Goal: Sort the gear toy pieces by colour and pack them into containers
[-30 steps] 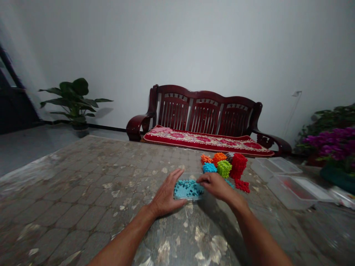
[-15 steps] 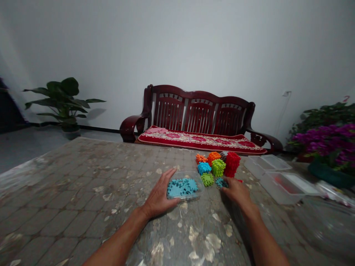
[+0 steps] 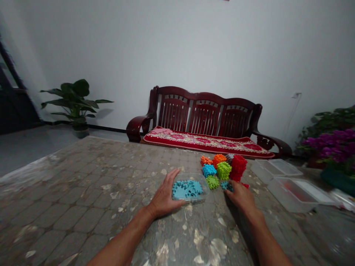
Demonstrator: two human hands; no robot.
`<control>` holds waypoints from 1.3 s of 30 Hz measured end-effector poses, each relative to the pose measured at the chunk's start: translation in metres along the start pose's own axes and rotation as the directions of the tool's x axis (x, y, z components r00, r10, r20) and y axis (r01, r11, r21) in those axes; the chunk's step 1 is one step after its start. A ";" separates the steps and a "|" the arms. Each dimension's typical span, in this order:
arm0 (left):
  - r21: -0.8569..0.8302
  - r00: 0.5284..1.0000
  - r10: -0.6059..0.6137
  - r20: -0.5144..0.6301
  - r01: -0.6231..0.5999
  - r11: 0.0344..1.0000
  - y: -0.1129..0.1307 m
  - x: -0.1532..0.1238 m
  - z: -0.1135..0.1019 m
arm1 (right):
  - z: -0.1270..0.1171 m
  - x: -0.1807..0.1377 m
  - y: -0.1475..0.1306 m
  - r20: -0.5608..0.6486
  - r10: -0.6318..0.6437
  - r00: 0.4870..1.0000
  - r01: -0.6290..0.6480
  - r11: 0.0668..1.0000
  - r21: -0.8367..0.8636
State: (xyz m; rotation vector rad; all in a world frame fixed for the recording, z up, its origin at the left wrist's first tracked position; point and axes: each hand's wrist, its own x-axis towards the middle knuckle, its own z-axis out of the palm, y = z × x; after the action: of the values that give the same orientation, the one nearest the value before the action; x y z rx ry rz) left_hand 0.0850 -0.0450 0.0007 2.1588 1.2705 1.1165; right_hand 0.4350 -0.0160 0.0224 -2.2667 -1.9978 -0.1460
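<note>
My left hand (image 3: 165, 195) is wrapped round the left end of a clear plastic container (image 3: 205, 188), thumb along the near side and fingers on the far side. Flat teal interlocking pieces (image 3: 186, 189) lie inside it. To its right, my right hand (image 3: 242, 195) has its fingers closed on a small group of teal interlocking pieces (image 3: 226, 186) on the table; the fingertips are partly hidden. Just beyond stand stacks of similar pieces: light green (image 3: 223, 170), blue (image 3: 209, 170), orange (image 3: 219, 159) and a tall red stack (image 3: 238, 167).
Two translucent boxes (image 3: 291, 192) with lids stand at the right, one with something red inside. Purple flowers (image 3: 332, 144) are at the far right. Behind the patterned table (image 3: 105, 184) is a dark red wooden bench (image 3: 203, 94). A potted plant (image 3: 76, 101) stands at the left.
The view has turned slightly left, so everything sits further right in the picture. Both hands keep nearly the same places, at the container and at the teal pieces.
</note>
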 end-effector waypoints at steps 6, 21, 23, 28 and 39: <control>0.013 1.000 -0.012 0.007 0.012 1.000 -0.002 0.001 0.000 | -0.005 -0.004 -0.004 0.032 0.019 0.999 -0.018 1.000 -0.020; 0.088 1.000 0.003 0.000 -0.003 0.996 0.003 0.001 -0.001 | -0.010 -0.010 -0.003 0.092 0.024 0.996 -0.027 0.999 0.034; 0.080 1.000 0.004 -0.002 -0.004 0.997 0.003 0.001 -0.001 | -0.013 -0.010 -0.002 0.081 0.040 0.996 -0.042 0.999 0.030; 0.056 1.000 -0.001 -0.001 0.001 0.998 0.002 0.000 0.000 | -0.039 -0.011 -0.003 -0.012 0.025 1.000 -0.021 0.975 0.222; 0.020 1.000 0.020 0.005 -0.020 1.000 0.004 0.001 0.000 | -0.068 -0.021 -0.121 0.018 -0.570 0.821 0.496 0.730 0.470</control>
State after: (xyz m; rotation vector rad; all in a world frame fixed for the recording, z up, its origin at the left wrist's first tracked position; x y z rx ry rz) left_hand 0.0874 -0.0460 0.0039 2.1926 1.2659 1.1105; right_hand 0.3131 -0.0323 0.0891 -1.4127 -2.4080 0.4288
